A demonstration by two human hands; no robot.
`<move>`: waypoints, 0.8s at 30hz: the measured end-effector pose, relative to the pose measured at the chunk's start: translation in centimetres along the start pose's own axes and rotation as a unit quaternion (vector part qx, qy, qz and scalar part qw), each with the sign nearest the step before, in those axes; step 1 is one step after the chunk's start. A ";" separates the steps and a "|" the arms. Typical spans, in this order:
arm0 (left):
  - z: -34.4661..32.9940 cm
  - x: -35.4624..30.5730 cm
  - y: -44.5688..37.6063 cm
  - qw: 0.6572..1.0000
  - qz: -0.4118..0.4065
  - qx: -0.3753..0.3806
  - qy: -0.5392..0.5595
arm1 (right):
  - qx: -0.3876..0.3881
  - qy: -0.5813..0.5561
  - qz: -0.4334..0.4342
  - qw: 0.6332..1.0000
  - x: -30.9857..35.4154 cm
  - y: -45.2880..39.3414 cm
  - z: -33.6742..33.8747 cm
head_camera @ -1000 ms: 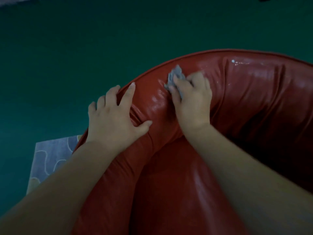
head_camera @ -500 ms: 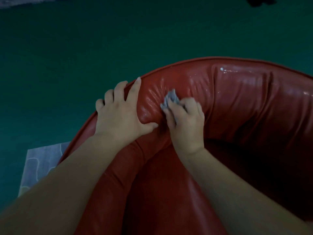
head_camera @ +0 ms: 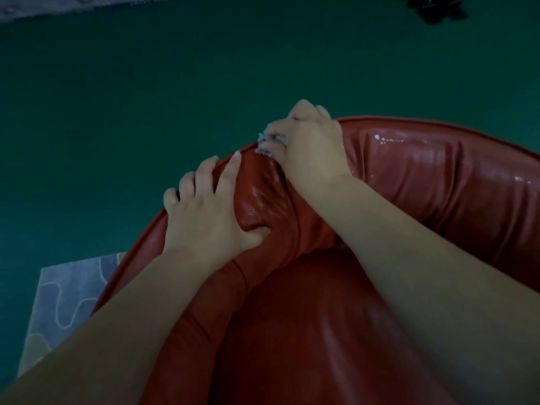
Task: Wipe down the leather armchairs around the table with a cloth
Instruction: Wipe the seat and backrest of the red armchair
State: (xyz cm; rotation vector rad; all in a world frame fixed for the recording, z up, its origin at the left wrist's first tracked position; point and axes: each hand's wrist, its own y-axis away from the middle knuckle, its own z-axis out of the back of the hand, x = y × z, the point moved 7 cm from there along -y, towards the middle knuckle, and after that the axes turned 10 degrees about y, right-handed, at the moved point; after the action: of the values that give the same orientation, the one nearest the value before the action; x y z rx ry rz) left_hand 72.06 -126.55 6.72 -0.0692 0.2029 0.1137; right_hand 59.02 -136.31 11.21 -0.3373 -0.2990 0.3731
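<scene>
Cloth (head_camera: 270, 141) bunched, gripped by right hand (head_camera: 314, 147) on armchair (head_camera: 423, 176) rim; left hand (head_camera: 204, 211) spread flat, braces.

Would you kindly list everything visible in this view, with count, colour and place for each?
Glossy red leather armchair: one, red, fills the lower right; its curved backrest top runs under both hands.
Small grey cloth: one, grey, bunched at the backrest's top edge, in the right hand.
Green floor: one, dark green, behind and left of the chair.
Grey patterned rug: one, grey with pale wavy lines, lower left.
Dark object: one, black, top right, too dim to identify.
Left hand: fingers spread, resting on the backrest.
Right hand: grips the cloth at the rim.
</scene>
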 end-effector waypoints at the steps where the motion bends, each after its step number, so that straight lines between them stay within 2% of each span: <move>1: 0.0 0.0 0.0 1.000 0.000 -0.001 0.000 | 0.012 0.008 0.003 1.000 -0.4 -0.2 -0.2; 6: -0.2 0.0 -0.1 1.000 -0.004 -0.002 -0.002 | -0.017 0.025 -0.040 0.999 -3.3 0.0 1.0; 9: -0.3 0.1 -0.2 1.000 -0.003 -0.002 -0.003 | -0.002 0.039 -0.082 0.996 -4.4 0.1 1.1; 14: -0.3 0.2 -0.2 1.000 0.001 -0.005 0.002 | -0.007 -0.016 -0.005 1.000 -0.8 1.1 0.5; 19: -0.3 0.1 -0.1 1.000 -0.002 0.001 -0.007 | -0.058 0.019 -0.123 0.991 -7.1 2.1 1.9; 22: -0.2 0.1 -0.1 1.000 0.000 -0.004 -0.006 | -0.118 -0.009 -0.074 0.990 -5.7 2.7 2.8; 24: -0.1 0.1 0.0 1.000 0.001 -0.006 -0.003 | -0.123 -0.011 -0.022 0.992 -3.6 3.8 2.0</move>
State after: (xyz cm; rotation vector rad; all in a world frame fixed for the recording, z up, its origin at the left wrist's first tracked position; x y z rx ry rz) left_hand 72.17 -126.58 6.63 -0.0811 0.1958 0.1164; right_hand 54.03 -133.92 10.82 -0.5671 -0.3739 0.2972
